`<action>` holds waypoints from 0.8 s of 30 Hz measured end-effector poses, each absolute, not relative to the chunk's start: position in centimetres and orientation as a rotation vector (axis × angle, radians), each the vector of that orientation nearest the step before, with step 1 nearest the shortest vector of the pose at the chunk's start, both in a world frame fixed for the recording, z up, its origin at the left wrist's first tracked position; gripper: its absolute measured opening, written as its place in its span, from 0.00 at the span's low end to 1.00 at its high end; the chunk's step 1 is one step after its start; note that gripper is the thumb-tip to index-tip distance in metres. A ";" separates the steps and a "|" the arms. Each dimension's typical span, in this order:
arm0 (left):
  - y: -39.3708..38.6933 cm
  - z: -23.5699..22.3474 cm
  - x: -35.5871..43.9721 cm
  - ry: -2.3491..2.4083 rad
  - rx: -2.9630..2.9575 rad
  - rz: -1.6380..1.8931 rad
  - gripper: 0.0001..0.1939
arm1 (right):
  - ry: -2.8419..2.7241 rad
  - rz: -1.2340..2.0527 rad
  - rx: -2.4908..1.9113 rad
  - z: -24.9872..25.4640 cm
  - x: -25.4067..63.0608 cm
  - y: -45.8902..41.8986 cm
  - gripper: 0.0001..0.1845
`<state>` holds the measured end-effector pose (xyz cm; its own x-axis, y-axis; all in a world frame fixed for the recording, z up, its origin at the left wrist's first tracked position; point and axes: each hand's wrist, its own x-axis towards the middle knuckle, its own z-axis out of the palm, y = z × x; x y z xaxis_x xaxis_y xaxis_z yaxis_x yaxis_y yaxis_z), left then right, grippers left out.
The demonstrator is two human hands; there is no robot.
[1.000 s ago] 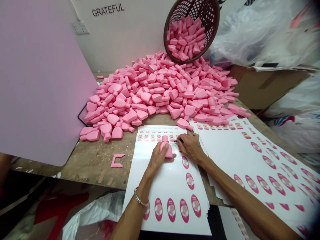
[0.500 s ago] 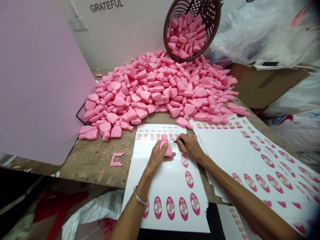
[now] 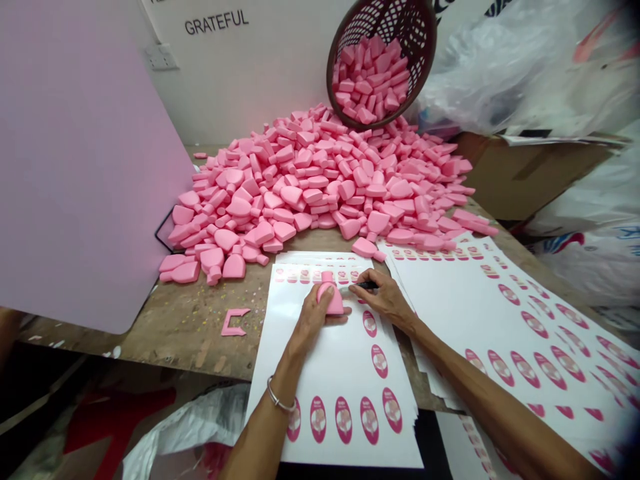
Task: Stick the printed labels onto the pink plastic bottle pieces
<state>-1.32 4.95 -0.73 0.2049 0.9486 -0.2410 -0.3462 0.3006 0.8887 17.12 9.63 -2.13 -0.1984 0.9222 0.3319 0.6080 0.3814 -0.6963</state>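
Scuffed wooden tabletop [image 3: 165,330], flecked with yellow bits, set against a white wall [image 3: 280,67] lettered GRATEFUL. Pink bottle [image 3: 333,305] in the left hand [image 3: 311,315], above the near sticker sheet [image 3: 325,363]: neck points away from the wearer, toward the heap; long axis runs roughly fore and aft, broad base nearest the body. Body flat-faced, matt, round-shouldered, with a short stubby neck. Left thumb and fingers clamped around its body. Right hand [image 3: 384,298] just beside, fingers pinched together on a dark slender tool [image 3: 367,285]; cannot tell whether its tip touches the paper. Near sheet smooth, white, slightly glossy, with oval magenta labels along the lower and right edges, small labels across the top. More sticker sheets [image 3: 440,300] fanned out to the right, overlapping. Beyond, a big heap of like pink bottles [image 3: 300,183], lying every way; brown lattice basket [image 3: 425,27] tipped on its side above, more bottles inside. Flat pink C-shaped piece [image 3: 231,323] on bare wood, left of the near sheet
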 end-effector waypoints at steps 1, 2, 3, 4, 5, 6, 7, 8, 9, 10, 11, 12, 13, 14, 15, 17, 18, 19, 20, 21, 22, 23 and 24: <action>5.0 -0.8 -1.3 0.936 0.795 1.057 0.22 | -1.885 0.552 -1.323 -2.0 17.3 9.5 0.13; 5.0 -0.9 -1.4 0.934 0.792 1.062 0.23 | -1.850 0.555 -1.329 -1.7 17.4 9.5 0.14; 5.1 -0.9 -1.4 0.934 0.792 1.068 0.23 | -1.800 0.556 -1.338 -1.4 17.6 9.4 0.15; 5.1 -0.9 -1.3 0.937 0.795 1.074 0.23 | -1.741 0.559 -1.350 -0.9 17.9 9.3 0.16; 5.2 -0.8 -1.3 0.940 0.799 1.081 0.23 | -1.678 0.566 -1.364 -0.4 18.1 9.2 0.16; 5.1 -0.7 -1.3 0.942 0.807 1.089 0.23 | -1.623 0.584 -1.378 0.2 18.2 8.9 0.16; 5.0 -0.4 -1.2 0.946 0.817 1.097 0.24 | -1.582 0.613 -1.390 0.9 18.3 8.6 0.17; 4.8 0.0 -1.2 0.948 0.818 1.104 0.24 | -1.566 0.649 -1.397 1.6 18.2 8.1 0.17; 4.4 0.4 -1.1 0.943 0.805 1.107 0.25 | -1.571 0.689 -1.397 2.3 18.0 7.4 0.17; 3.9 0.8 -1.0 0.932 0.778 1.108 0.26 | -1.583 0.730 -1.391 3.0 17.7 6.7 0.17; 3.3 1.3 -1.0 0.914 0.742 1.108 0.27 | -1.597 0.764 -1.381 3.6 17.2 5.9 0.17; 2.7 1.8 -0.9 0.891 0.701 1.107 0.29 | -1.616 0.786 -1.368 4.1 16.8 5.1 0.16; 2.1 2.3 -0.9 0.868 0.662 1.104 0.30 | -1.637 0.794 -1.354 4.6 16.2 4.3 0.15; 1.5 2.8 -0.9 0.852 0.629 1.100 0.30 | -1.662 0.787 -1.341 5.1 15.7 3.5 0.14; 0.9 3.2 -0.9 0.846 0.607 1.095 0.30 | -1.688 0.763 -1.330 5.4 15.2 2.9 0.13; 0.1 3.9 -1.0 0.843 0.574 1.082 0.30 | -1.744 0.685 -1.307 5.9 14.4 1.9 0.12; -0.2 4.2 -1.0 0.843 0.561 1.077 0.29 | -1.768 0.644 -1.295 6.1 14.1 1.5 0.12; -0.3 4.3 -1.1 0.842 0.551 1.075 0.29 | -1.788 0.609 -1.281 6.2 13.9 1.3 0.11; -0.5 4.5 -1.1 0.840 0.541 1.075 0.28 | -1.805 0.583 -1.267 6.2 13.7 1.2 0.11; -0.5 4.5 -1.2 0.839 0.529 1.075 0.28 | -1.817 0.567 -1.256 6.2 13.6 1.1 0.11; -0.6 4.6 -1.2 0.838 0.517 1.074 0.27 | -1.822 0.558 -1.249 6.2 13.5 1.1 0.11; -0.6 4.6 -1.2 0.838 0.506 1.073 0.27 | -1.823 0.552 -1.246 6.2 13.4 1.2 0.11; -0.6 4.7 -1.1 0.836 0.500 1.072 0.26 | -1.825 0.550 -1.243 6.2 13.4 1.2 0.11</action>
